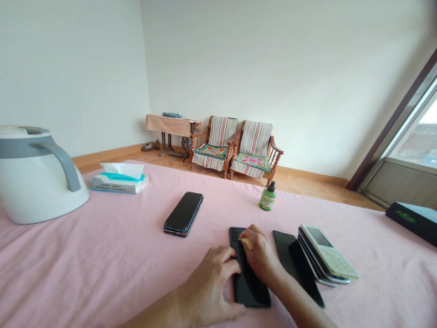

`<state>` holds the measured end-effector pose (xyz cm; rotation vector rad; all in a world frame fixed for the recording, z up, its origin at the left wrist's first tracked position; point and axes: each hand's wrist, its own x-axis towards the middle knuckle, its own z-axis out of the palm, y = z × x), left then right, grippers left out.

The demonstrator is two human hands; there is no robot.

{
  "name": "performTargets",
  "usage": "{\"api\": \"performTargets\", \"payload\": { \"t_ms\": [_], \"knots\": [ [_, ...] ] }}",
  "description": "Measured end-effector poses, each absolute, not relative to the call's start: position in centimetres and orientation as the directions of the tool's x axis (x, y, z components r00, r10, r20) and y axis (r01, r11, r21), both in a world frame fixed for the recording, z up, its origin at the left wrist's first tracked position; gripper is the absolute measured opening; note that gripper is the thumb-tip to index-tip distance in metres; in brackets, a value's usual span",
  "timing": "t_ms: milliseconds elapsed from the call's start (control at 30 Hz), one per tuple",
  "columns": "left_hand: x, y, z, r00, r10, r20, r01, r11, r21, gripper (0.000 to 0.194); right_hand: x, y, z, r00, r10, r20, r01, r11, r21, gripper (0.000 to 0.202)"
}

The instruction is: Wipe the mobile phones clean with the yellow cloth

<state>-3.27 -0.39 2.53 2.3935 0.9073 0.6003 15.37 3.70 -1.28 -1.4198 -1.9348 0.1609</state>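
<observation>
A dark phone (251,284) lies back up on the pink cloth, its camera block at the upper left corner. My left hand (211,284) rests along the phone's left edge, fingers apart and bent, thumb near the bottom edge. My right hand (257,253) is closed on a small yellowish cloth (247,243), pressed on the phone's back beside the camera block. Right of it lies another dark phone (297,264), flat. A stack of phones (331,255) with a pale keypad phone on top leans over its right side. A second stack (183,213) lies to the left.
A green spray bottle (267,199) stands beyond my right hand. At the left are a white and grey jug (34,182) and a tissue pack (118,181). A black box (414,223) lies at the far right. Two chairs (235,150) stand beyond the pink cloth.
</observation>
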Motion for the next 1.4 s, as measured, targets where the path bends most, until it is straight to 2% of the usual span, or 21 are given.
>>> {"api": "performTargets", "payload": {
  "t_ms": [200,467,700,1167,1400],
  "knots": [
    [-3.3,-0.4,2.7,0.679,0.7,0.219,0.493,-0.657,0.571,0.054,15.0,5.8,-1.1,-0.073,0.871,0.485,0.797,0.344,-0.497,0.02],
    [-3.3,-0.4,2.7,0.691,0.684,0.233,0.473,-0.672,0.569,0.049,15.0,1.3,-0.8,-0.132,0.87,0.476,0.729,0.41,-0.548,0.021],
    [-3.6,-0.2,2.4,0.69,0.688,0.223,0.475,-0.664,0.577,0.052,15.9,4.4,-0.4,-0.012,0.889,0.459,0.781,0.295,-0.55,0.017],
    [-3.6,-0.1,2.5,0.695,0.687,0.211,0.475,-0.659,0.583,0.051,14.5,7.2,-0.8,-0.129,0.893,0.431,0.784,0.358,-0.508,0.021],
    [-3.5,-0.1,2.3,0.71,0.668,0.222,0.482,-0.691,0.539,0.049,14.6,7.5,-0.5,-0.169,0.902,0.398,0.79,0.365,-0.493,0.019]
  ]
}}
